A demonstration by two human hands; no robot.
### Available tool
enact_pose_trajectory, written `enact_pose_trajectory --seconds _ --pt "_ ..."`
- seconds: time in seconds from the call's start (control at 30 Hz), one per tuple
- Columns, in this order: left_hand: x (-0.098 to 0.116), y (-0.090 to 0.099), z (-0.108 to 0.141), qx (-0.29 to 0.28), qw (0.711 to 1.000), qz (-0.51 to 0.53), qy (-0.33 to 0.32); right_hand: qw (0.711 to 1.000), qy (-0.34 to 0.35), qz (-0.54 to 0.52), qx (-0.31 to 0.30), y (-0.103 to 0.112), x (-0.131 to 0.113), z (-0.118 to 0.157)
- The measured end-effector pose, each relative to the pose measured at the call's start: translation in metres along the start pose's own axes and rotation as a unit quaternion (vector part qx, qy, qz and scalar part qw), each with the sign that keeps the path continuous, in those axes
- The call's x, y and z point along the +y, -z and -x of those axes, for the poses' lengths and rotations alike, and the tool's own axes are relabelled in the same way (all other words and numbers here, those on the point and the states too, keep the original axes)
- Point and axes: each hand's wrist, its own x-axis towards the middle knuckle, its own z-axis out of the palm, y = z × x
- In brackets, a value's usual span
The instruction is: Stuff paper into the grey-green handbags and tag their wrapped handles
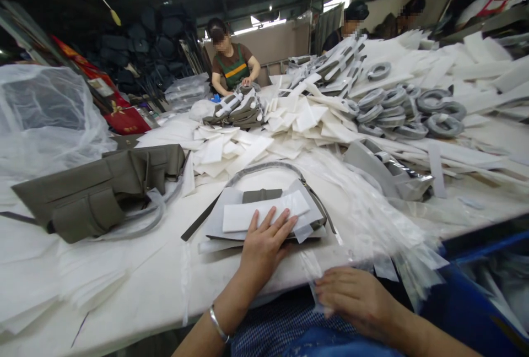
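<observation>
A grey-green handbag lies on the table in front of me, its strap looped out behind it. White tissue paper covers much of the bag, and a white foam sheet rests on top. My left hand presses flat on the foam sheet with its fingers spread. Lower right, at the table's front edge, my right hand has its fingers closed on a piece of clear plastic film. The fingertips there are slightly blurred.
More grey-green bags lie at left beside a clear plastic bag. White foam pieces and wrapped coiled straps are heaped behind. Clear plastic sleeves spread at right. Across the table, a person handles bags.
</observation>
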Motion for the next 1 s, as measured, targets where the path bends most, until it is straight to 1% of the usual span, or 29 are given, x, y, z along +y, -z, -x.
enact_pose_trajectory --seconds 0.03,0.1,0.17,0.2,0.27,0.33,0.4,0.5,0.63,0.73,0.8,0.9,1.0 --pt "0.0 0.0 0.0 0.0 1.0 0.003 0.001 1.0 0.004 -0.013 -0.001 0.008 0.004 -0.007" --pt "0.0 0.0 0.0 0.003 1.0 0.01 0.002 1.0 0.003 -0.001 0.024 0.022 0.016 -0.024" --pt "0.0 -0.001 0.001 0.005 1.0 0.016 0.005 0.996 -0.017 0.063 0.066 0.032 0.034 -0.04" --pt "0.0 -0.002 0.001 0.005 1.0 0.016 0.006 0.992 -0.031 0.098 0.074 0.035 0.043 -0.048" --pt "0.0 -0.003 0.001 0.005 1.0 0.015 0.007 0.987 -0.046 0.145 0.051 0.035 0.059 -0.059" --pt "-0.001 -0.003 0.001 0.003 1.0 0.012 0.004 0.987 -0.027 0.155 0.026 0.031 0.069 -0.066" --pt "-0.001 -0.002 0.001 0.0 1.0 0.011 0.003 0.99 0.005 0.142 0.027 0.025 0.071 -0.068" --pt "0.0 -0.001 0.002 -0.002 1.0 0.014 0.01 0.99 0.024 0.128 0.06 0.015 0.062 -0.066" --pt "0.001 -0.002 0.001 0.003 1.0 0.015 0.019 0.986 0.013 0.147 0.075 0.005 0.049 -0.057" --pt "0.002 -0.001 0.0 0.003 0.999 0.031 0.03 0.985 0.005 0.155 0.081 -0.001 0.047 -0.051" --pt "0.003 0.003 0.0 -0.004 0.998 0.055 0.038 0.984 0.003 0.156 0.089 -0.005 0.048 -0.047" --pt "0.004 0.014 -0.002 -0.022 0.995 0.091 0.036 0.982 -0.004 0.159 0.102 -0.01 0.052 -0.041" --pt "0.005 0.021 -0.003 -0.034 0.994 0.1 0.032 0.98 -0.007 0.163 0.111 -0.014 0.054 -0.038"
